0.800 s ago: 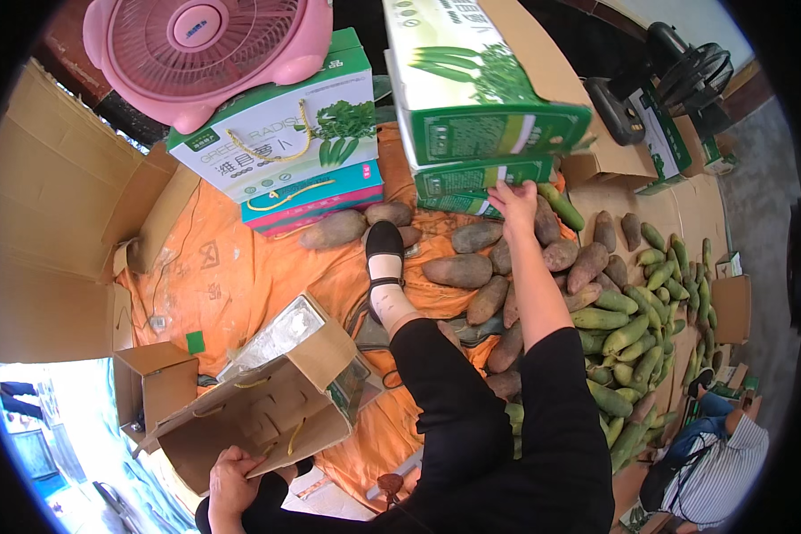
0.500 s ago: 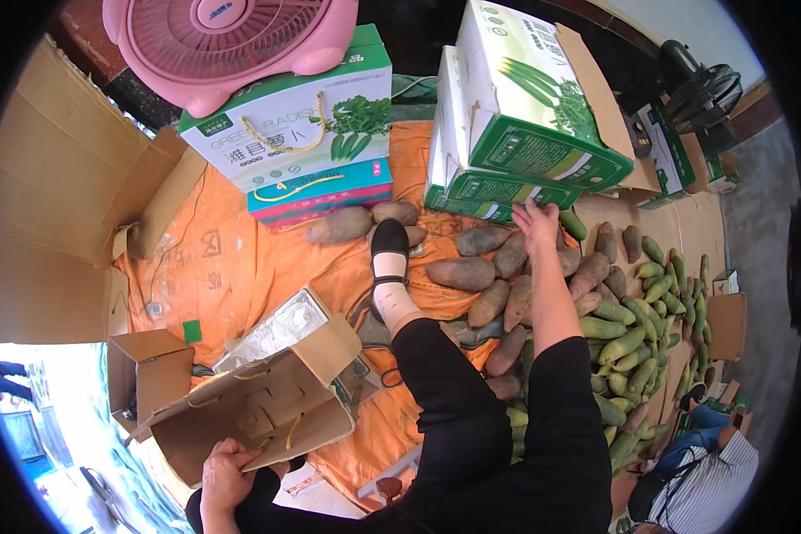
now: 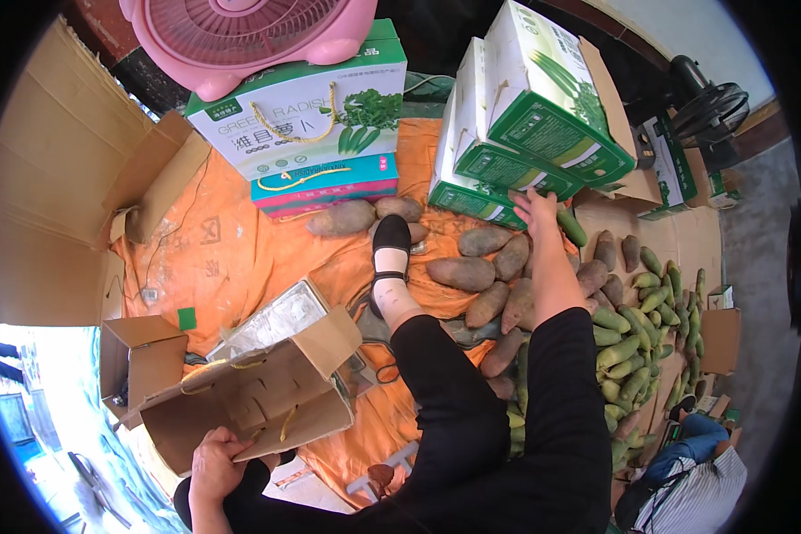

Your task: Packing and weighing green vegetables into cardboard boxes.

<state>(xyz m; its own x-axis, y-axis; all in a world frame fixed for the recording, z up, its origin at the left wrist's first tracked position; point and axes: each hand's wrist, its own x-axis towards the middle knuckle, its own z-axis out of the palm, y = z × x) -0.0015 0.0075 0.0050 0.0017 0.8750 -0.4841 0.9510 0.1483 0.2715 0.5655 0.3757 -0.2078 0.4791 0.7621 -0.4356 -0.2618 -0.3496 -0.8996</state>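
My left hand [image 3: 217, 459] is closed on the near edge of an open brown carton [image 3: 187, 432], thumb and fingers pinching its wall. The carton lies tilted with its mouth toward me; a yellow cord hangs inside. My right hand [image 3: 537, 212] reaches forward with fingers spread, its fingertips at the lower front of some stacked green-and-white radish cartons [image 3: 565, 133]. Whether it presses on the cardboard I cannot tell. A green radish [image 3: 570, 228] lies just right of that hand. Below it spread several large, brownish-purple tubers [image 3: 462, 273].
More green radishes [image 3: 627, 356] are heaped at right. A pink fan [image 3: 249, 31] stands on a radish gift box [image 3: 311, 116], above a teal-and-pink box [image 3: 329, 185]. An orange tarp [image 3: 240, 258] covers the floor. Another person [image 3: 694, 481] is at lower right; a black fan [image 3: 712, 111] stands behind.
The view has shifted slightly. More of the lowest green carton shows at the stack's base beside my right hand. My left hand keeps its hold on the open carton.
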